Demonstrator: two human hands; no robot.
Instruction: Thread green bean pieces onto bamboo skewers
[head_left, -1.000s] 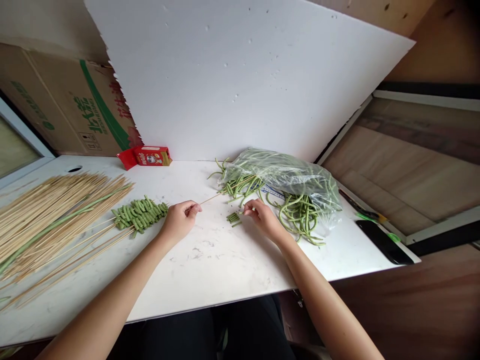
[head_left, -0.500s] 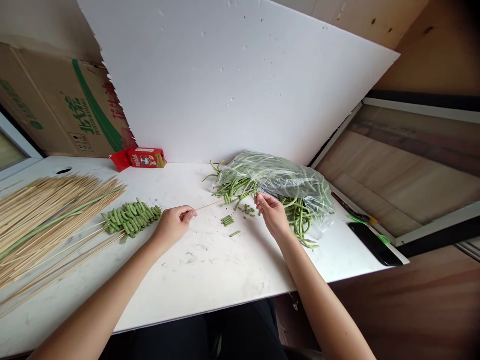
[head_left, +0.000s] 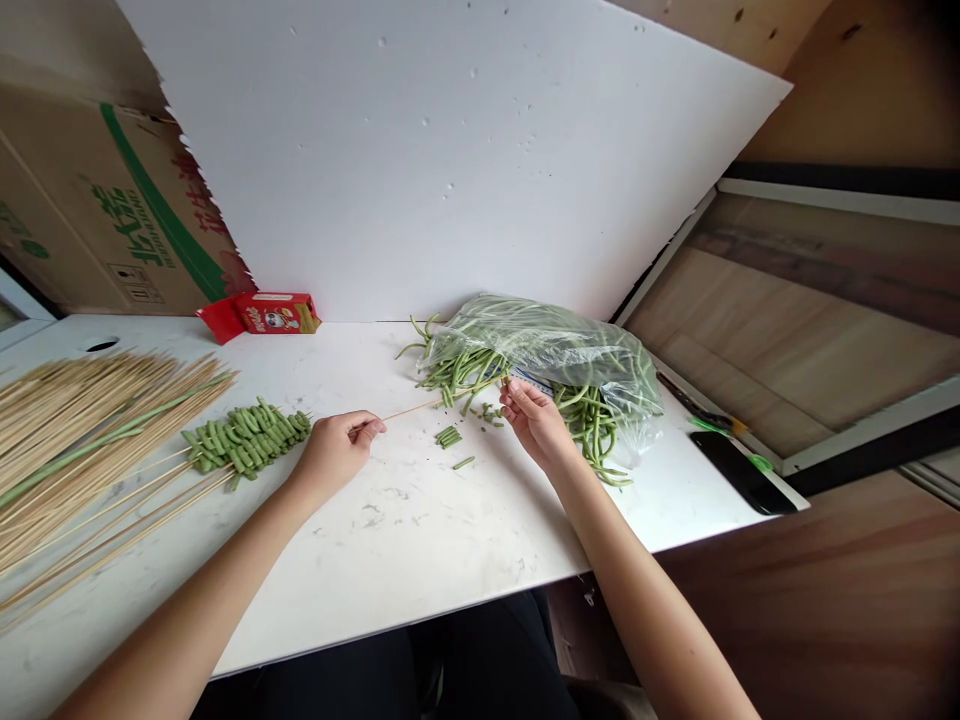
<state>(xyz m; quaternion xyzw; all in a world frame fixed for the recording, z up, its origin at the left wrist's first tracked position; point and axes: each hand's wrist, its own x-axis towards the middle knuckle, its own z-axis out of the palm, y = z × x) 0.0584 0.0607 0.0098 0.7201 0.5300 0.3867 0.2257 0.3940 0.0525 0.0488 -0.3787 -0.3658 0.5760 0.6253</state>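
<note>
My left hand [head_left: 335, 450] rests on the white table [head_left: 420, 540], fingers pinched on a thin bamboo skewer [head_left: 411, 409] whose tip points right. My right hand [head_left: 534, 421] has its fingers curled at the edge of the long green beans [head_left: 465, 372] that spill from a clear plastic bag [head_left: 570, 350]; what it holds, if anything, is hidden. A few short cut bean pieces [head_left: 448, 437] lie between the two hands. Left of my left hand lies a bundle of bean pieces threaded on skewers [head_left: 244, 438].
A big pile of bare bamboo skewers [head_left: 82, 430] covers the table's left side. A small red carton [head_left: 262, 314] lies at the back by a cardboard box [head_left: 112, 220] and a white foam board [head_left: 450, 150]. A dark knife [head_left: 739, 470] lies near the right edge.
My right hand left the cut bean pieces and moved up and right to the beans at the bag's mouth. The left hand keeps the skewer, and the view shifted slightly right.
</note>
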